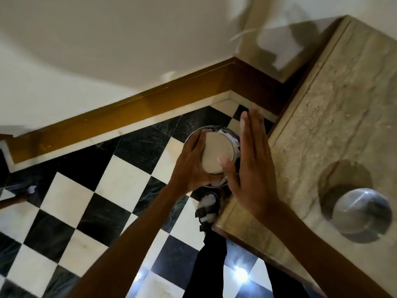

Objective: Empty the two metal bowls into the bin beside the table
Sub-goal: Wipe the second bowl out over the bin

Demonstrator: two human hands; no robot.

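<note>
My left hand [191, 162] grips a metal bowl [217, 153] turned upside down, its pale base facing me. Right under it stands the bin [209, 128] on the floor; only its shiny rim and some white paper scraps [234, 141] show around the bowl. My right hand [251, 166] is held flat with straight fingers against the bowl's right side, thumb tip on its base, holding nothing. A second metal bowl [362, 215] lies upside down on the stone table [335, 125] at the right.
The table's corner [217, 227] juts out close to the bin. My sandalled foot [208, 206] stands between bin and table. The floor is black-and-white checkered tile [103, 190], with a brown skirting board [129, 110] along the wall. Someone else's foot [29, 191] shows at far left.
</note>
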